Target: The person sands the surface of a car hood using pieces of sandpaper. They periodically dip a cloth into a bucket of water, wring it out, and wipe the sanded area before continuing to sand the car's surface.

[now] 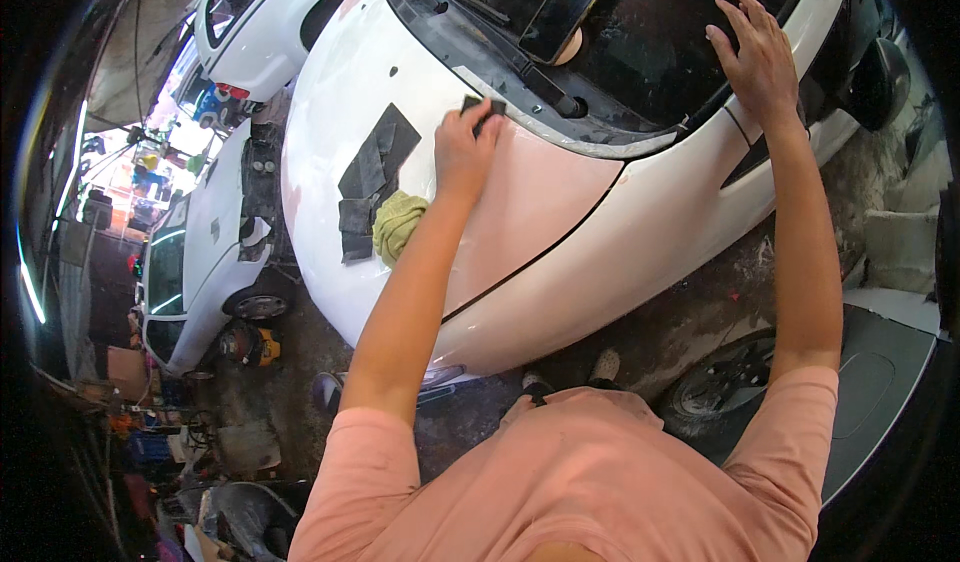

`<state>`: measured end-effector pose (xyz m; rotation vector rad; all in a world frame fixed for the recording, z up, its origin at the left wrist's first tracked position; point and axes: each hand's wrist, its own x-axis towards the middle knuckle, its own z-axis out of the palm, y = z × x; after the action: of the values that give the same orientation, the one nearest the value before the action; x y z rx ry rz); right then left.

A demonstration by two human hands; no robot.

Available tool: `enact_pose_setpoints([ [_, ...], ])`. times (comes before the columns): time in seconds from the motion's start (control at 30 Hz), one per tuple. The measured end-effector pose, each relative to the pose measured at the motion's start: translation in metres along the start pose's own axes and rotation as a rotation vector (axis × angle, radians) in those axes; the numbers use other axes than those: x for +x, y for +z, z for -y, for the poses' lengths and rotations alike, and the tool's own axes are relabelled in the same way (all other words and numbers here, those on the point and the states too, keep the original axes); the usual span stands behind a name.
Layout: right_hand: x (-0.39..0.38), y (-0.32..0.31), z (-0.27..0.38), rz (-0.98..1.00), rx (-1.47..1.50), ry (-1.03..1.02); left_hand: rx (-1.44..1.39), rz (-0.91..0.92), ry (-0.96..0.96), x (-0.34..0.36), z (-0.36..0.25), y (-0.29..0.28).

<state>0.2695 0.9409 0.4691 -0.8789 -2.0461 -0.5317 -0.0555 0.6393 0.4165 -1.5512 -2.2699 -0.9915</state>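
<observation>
My left hand (465, 152) grips a small black pad (486, 108) at the top of a pinkish patch (540, 192) on the white car hood (330, 122), just below the windshield trim. Below and left of it lie dark sheets (380, 147), seemingly sandpaper, and a crumpled green cloth (398, 224). My right hand (760, 67) is spread, fingers apart, over the right edge of the dark windshield (670, 42). A phone (560, 12) rests on the glass beside a wiper (525, 67).
A side mirror (878, 82) juts out at the right. Other white cars (205, 242) stand to the left, with a yellow-and-black machine (262, 344) on the floor (320, 422). A wheel (715, 387) and grey panel (870, 382) are at the lower right, near my feet (605, 367).
</observation>
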Motion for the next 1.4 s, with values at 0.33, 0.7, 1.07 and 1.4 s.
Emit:
enact_pose_setpoints([
  [0.33,0.004,-0.003,0.0,-0.026,0.0,-0.022,0.015,-0.004,0.01,0.015,-0.003,-0.001],
  [0.7,0.002,-0.001,-0.006,-0.021,0.019,-0.019,0.03,0.004,0.071,0.013,-0.004,0.001],
  [1.07,0.001,0.006,-0.011,-0.017,0.005,-0.008,0.022,0.05,0.086,0.014,-0.015,0.002],
  [1.4,0.018,-0.051,0.016,-0.107,0.177,-0.054,0.007,0.013,0.186,-0.008,-0.027,0.003],
])
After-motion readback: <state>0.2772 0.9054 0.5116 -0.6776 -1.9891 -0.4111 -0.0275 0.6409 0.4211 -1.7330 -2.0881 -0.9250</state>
